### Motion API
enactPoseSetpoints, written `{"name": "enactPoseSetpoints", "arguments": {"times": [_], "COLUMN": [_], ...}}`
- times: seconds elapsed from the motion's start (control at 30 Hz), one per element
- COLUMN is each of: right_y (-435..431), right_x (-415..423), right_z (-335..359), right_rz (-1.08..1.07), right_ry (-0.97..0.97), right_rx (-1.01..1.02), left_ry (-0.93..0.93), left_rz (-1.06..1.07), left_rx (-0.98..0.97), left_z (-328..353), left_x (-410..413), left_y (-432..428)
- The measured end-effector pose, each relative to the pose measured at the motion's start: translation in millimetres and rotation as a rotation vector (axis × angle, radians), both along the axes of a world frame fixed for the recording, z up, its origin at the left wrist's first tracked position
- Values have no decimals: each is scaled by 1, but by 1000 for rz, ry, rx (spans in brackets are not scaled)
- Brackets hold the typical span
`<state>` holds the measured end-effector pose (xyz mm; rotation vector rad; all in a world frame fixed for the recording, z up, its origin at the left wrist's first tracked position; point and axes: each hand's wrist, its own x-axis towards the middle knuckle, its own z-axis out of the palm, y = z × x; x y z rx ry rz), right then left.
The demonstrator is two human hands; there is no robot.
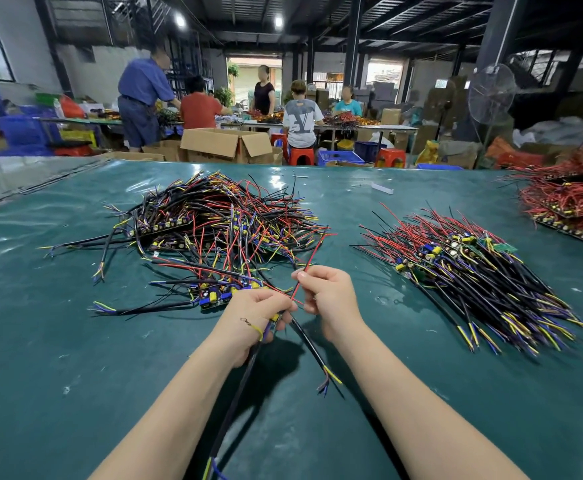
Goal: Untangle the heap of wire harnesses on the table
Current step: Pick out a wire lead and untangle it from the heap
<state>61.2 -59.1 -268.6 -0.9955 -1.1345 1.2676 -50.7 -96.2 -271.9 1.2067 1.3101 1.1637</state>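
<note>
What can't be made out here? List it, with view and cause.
- Head view: what the left hand holds inside its grip, beyond the black sheathed cable; curled fingers cover it.
- Head view: the far end of the thin red wire pinched by the right hand; it is lost in the tangled multicoloured wire heap.
- Head view: the red wire pile at far right; the frame edge cuts it off.

Heap [214, 220] sits left of centre on the table [75, 358], second pile [473, 271] to its right, third pile [574, 202] at the far right edge. Left hand [259, 310] and right hand [328, 292] hover side by side just before the heap.
</note>
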Motion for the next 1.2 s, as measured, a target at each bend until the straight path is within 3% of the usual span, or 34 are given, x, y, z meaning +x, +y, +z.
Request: {"name": "enactPoseSetpoints", "arguments": {"times": [0.2,0.47,0.73,0.83,1.03,1.2], "right_y": [10,15,15,13,0,0], "right_x": [18,26,25,18,6,1], "right_z": [-2,-5,-4,-2,-2,0], "right_rz": [-193,-182,-170,-59,334,278], "right_ry": [146,227,458,396,-1,112], "right_rx": [-85,10,-169,-200,-97,-132], "left_ry": [41,82,178,92,-64,-46], "left_rz": [-149,-205,-73,7,98,33], "left_rx": [-116,-121,204,232,192,186], "left_z": [-1,-1,-5,-6,-9,-5], "left_x": [2,-2,5,4,-1,-3], "left_y": [-4,-4,-5,-3,3,3]}}
